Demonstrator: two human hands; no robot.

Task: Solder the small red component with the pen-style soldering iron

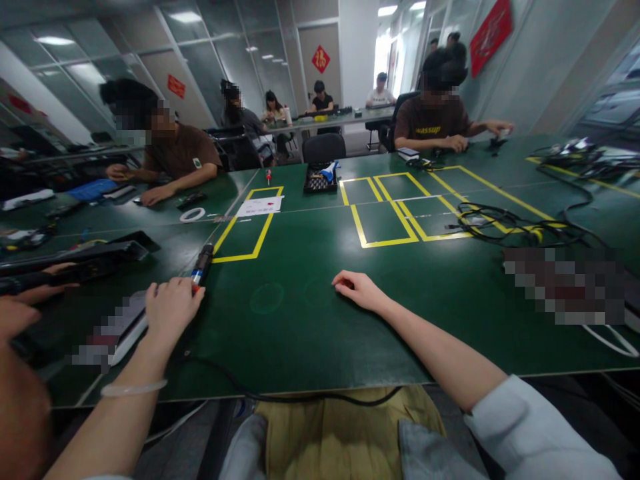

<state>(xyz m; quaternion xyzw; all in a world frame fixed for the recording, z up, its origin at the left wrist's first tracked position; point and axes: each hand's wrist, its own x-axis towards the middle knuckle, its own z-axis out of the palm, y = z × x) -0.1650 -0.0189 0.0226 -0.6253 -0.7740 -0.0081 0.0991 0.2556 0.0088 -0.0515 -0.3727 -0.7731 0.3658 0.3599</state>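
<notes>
My left hand [173,307] is closed at the lower end of a dark cylindrical tool [202,261] with a blue band, its far end pointing away from me. A bit of orange-red shows by my thumb; the exact kind of tool is hard to make out. Beneath and left of this hand lies a flat pale object [131,337], partly blurred out. Resting on the green table [300,340], right of centre, my right hand [359,289] has its fingers loosely curled, with nothing visible in them.
Yellow tape outlines [385,243] mark the tabletop, with a paper sheet [260,207] on one. A black tray [321,179] stands farther back. Tangled black cables [485,217] lie right. A black cable [320,400] runs along the near edge. People sit around; a neighbour's arm [23,373] is close left.
</notes>
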